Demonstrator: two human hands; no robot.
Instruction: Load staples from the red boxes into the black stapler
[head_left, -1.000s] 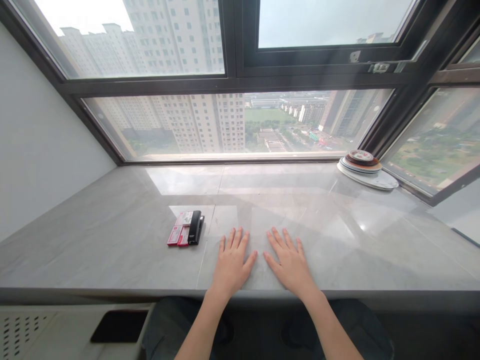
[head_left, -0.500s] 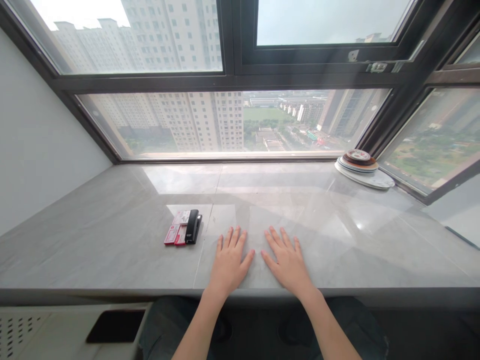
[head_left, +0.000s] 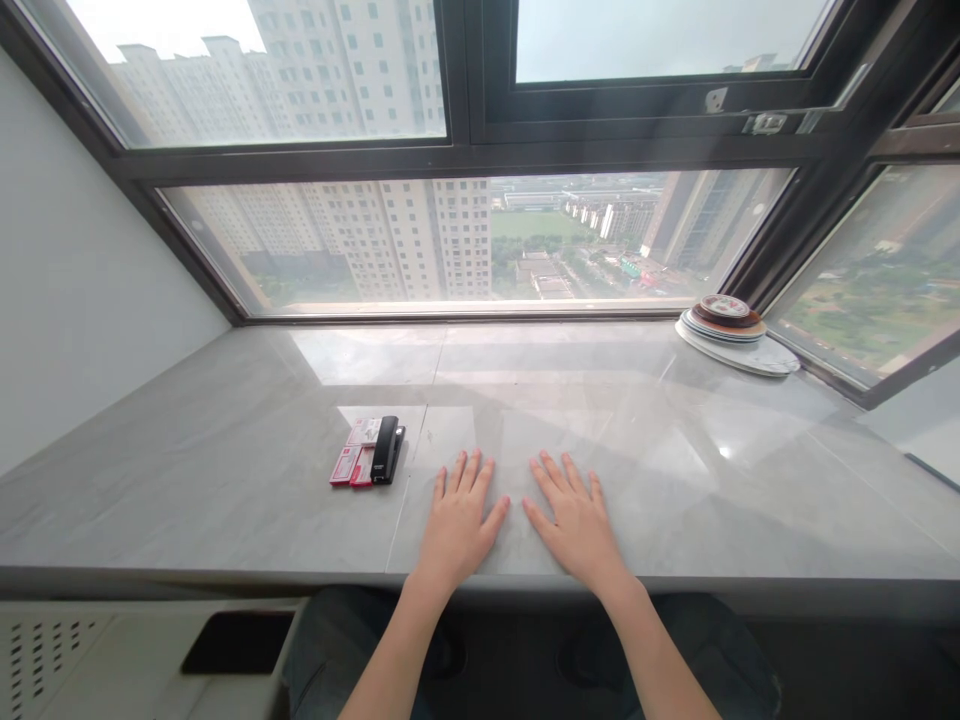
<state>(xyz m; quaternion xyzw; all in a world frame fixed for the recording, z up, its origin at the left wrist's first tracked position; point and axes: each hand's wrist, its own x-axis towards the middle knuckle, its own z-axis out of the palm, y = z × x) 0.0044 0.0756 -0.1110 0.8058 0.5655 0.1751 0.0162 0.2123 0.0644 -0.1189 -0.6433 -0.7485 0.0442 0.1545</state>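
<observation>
My left hand (head_left: 459, 520) lies flat on the grey marbled counter (head_left: 225, 480), palm down with fingers spread, and holds nothing. My right hand (head_left: 576, 520) rests beside it in the same way, a small gap between the two thumbs. Left of my left hand is a black stapler (head_left: 385, 450), lying against several small red and white boxes (head_left: 345, 466).
At the back right corner a stack of plates (head_left: 726, 318) sits on a larger pale board or plate by the window. Below the counter at the lower left, a dark flat object (head_left: 238, 642) rests on a white surface. A window frame (head_left: 465, 160) borders the counter's back.
The camera view has shifted slightly. Both hands stay flat in the same place, and the stapler and boxes have not moved on the counter.
</observation>
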